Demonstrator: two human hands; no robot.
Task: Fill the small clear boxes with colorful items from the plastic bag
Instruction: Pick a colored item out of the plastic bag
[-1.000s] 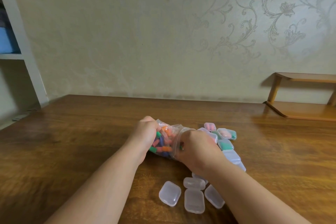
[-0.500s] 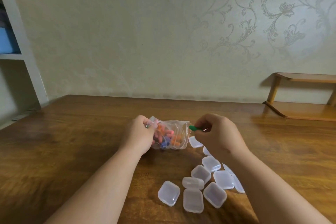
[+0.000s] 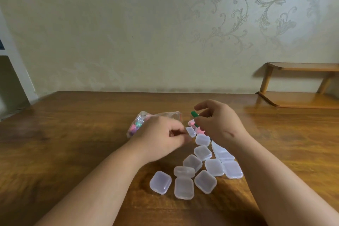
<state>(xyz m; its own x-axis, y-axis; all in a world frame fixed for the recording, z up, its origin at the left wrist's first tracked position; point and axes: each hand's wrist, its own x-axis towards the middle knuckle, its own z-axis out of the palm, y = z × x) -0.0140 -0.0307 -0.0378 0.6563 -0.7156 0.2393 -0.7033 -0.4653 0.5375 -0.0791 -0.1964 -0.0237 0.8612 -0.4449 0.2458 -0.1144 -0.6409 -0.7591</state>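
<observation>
The clear plastic bag (image 3: 140, 122) of colorful items lies on the wooden table (image 3: 73, 143), partly hidden behind my left hand (image 3: 161, 138). That hand is blurred; its curled fingers pinch the left edge of a tilted small clear box (image 3: 191, 131). My right hand (image 3: 220, 124) hovers just right of the bag and pinches a green item (image 3: 194, 114) between thumb and fingers. Under it sit boxes showing pink contents (image 3: 200, 130). Several empty clear boxes (image 3: 184, 188) lie closed in a cluster in front of both hands.
A low wooden shelf (image 3: 302, 86) stands at the table's far right against the patterned wall. A white shelving unit (image 3: 12, 64) rises at the left edge. Bare tabletop stretches left of the bag and right of the boxes.
My left hand has left the bag's side and moved right to a clear box. My right hand, still pinching the green item, has drawn away from the bag's mouth.
</observation>
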